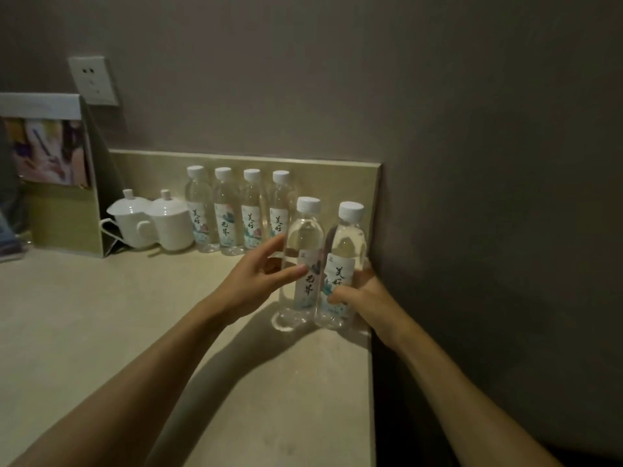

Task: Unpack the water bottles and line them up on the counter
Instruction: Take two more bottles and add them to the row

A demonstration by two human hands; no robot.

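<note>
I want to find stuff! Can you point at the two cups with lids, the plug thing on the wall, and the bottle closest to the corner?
Lidded cups (153,219), head view, left cup's side.
Wall socket (92,80), head view, plate's middle.
Corner bottle (349,244), head view, clear shoulder.

Two lidded white cups beside a brochure stand.

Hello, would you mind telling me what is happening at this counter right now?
A person is lining up water bottles on the counter. Four bottles already stand upright in a row against the backsplash, beside two lidded white cups. Two more stand nearer the front by the right wall. The right hand grips the right front bottle low down, while the left hand reaches with straight fingers to the left front bottle, touching its side.
</note>
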